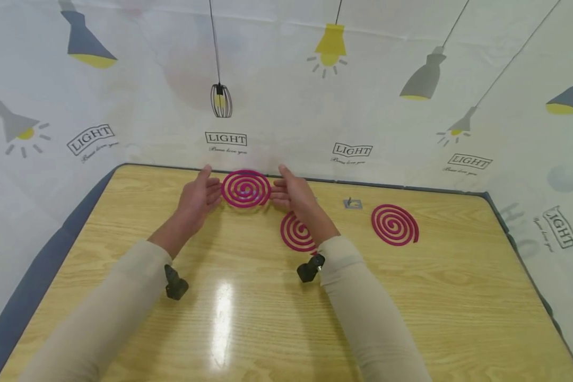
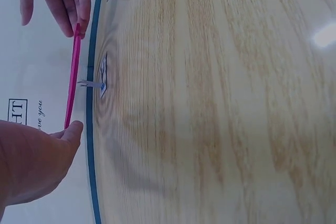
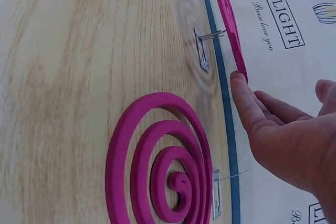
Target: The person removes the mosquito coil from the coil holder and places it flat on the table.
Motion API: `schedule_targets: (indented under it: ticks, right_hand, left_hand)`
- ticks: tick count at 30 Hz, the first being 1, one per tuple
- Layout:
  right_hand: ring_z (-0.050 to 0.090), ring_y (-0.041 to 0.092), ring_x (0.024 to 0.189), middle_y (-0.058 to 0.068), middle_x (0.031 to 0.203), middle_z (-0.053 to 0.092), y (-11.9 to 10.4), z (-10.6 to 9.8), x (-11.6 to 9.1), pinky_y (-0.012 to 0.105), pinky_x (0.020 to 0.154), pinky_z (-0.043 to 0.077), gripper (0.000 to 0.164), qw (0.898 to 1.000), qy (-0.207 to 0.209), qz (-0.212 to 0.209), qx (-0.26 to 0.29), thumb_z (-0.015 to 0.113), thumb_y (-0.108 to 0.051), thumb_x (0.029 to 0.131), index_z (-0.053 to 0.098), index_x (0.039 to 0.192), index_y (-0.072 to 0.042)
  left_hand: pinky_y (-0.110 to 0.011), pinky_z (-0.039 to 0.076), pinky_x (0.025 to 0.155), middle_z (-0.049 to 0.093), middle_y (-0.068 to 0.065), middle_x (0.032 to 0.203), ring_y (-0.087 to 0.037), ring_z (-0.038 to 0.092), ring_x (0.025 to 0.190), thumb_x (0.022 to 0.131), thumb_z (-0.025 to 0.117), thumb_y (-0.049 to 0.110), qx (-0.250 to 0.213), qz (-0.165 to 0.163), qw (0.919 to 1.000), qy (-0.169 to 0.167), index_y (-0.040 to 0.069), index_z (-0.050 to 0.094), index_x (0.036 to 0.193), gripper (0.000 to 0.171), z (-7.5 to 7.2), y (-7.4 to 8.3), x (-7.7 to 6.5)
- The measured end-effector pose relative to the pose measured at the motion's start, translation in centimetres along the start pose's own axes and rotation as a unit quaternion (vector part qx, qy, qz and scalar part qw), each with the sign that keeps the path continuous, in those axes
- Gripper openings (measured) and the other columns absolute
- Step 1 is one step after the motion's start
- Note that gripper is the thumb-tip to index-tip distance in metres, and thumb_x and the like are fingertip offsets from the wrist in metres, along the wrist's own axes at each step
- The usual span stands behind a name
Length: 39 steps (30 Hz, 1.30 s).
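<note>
A magenta mosquito coil (image 1: pixel 246 188) is held flat above the table near its back edge. My left hand (image 1: pixel 197 197) touches its left rim with fingertips, fingers nearly straight and thumb raised. On the opposite rim, the extended fingers of my right hand (image 1: pixel 293 193) support it the same way. Just under the coil, a small metal stand (image 3: pixel 202 51) has its upright prong reaching up close to it; whether they touch I cannot tell. A second mosquito coil (image 3: pixel 178 156) lies below my right wrist, partly covered by it in the head view.
A third mosquito coil (image 1: pixel 395 225) lies to the right on the wooden table (image 1: pixel 248 318). Behind it is another metal stand (image 1: pixel 352 203). One more stand (image 3: pixel 216 195) appears beside the second coil. A printed lamp-pattern sheet (image 1: pixel 277 106) rises along the table's back and sides.
</note>
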State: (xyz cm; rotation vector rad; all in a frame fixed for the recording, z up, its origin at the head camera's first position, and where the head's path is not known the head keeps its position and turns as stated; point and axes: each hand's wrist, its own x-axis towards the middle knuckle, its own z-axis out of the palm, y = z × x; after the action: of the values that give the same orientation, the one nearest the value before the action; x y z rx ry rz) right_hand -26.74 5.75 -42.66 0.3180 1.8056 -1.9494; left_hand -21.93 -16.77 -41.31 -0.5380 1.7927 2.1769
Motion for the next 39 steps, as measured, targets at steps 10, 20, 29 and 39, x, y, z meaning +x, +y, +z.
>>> schedule_targets:
  ticks: [10, 20, 29, 39]
  right_hand:
    - [0.066, 0.026, 0.107, 0.016, 0.122, 0.065, -0.5, 0.8, -0.6, 0.033, 0.092, 0.056, 0.070, 1.000, -0.007, -0.008, -0.023, 0.044, -0.056, 0.099, 0.051, 0.135, 0.004]
    - [0.066, 0.028, 0.108, 0.018, 0.125, 0.063, -0.9, 2.0, -1.3, 0.035, 0.094, 0.055, 0.067, 0.998, -0.038, -0.015, -0.038, 0.043, -0.052, 0.101, 0.051, 0.136, 0.005]
    - [0.065, 0.030, 0.112, 0.016, 0.129, 0.061, -0.7, 3.3, -2.5, 0.036, 0.097, 0.054, 0.068, 0.996, -0.074, -0.024, -0.044, 0.043, -0.052, 0.100, 0.050, 0.137, 0.004]
    - [0.063, 0.033, 0.114, 0.017, 0.132, 0.060, 0.4, 4.6, -2.7, 0.036, 0.096, 0.054, 0.070, 0.993, -0.101, -0.015, -0.055, 0.044, -0.053, 0.100, 0.047, 0.139, 0.005]
  left_hand:
    - [-0.033, 0.032, 0.117, 0.026, -0.020, 0.157, -0.026, 0.032, 0.144, 0.101, 0.034, 0.055, -0.010, 0.011, 0.9998, -0.013, -0.005, 0.022, 0.151, 0.079, -1.0, 0.5, -0.7]
    - [-0.033, 0.031, 0.118, 0.025, -0.020, 0.158, -0.026, 0.030, 0.145, 0.100, 0.032, 0.058, 0.017, 0.021, 0.9994, -0.023, -0.006, 0.021, 0.151, 0.082, -2.7, 1.2, -1.8]
    - [-0.036, 0.028, 0.119, 0.022, -0.020, 0.158, -0.027, 0.027, 0.145, 0.100, 0.031, 0.060, 0.040, 0.022, 0.9986, -0.025, -0.007, 0.019, 0.151, 0.086, -4.5, 1.3, -2.4]
    - [-0.037, 0.028, 0.118, 0.022, -0.020, 0.158, -0.028, 0.026, 0.145, 0.099, 0.031, 0.061, 0.056, 0.011, 0.9983, -0.015, -0.006, 0.019, 0.151, 0.087, -5.9, 1.2, -2.9]
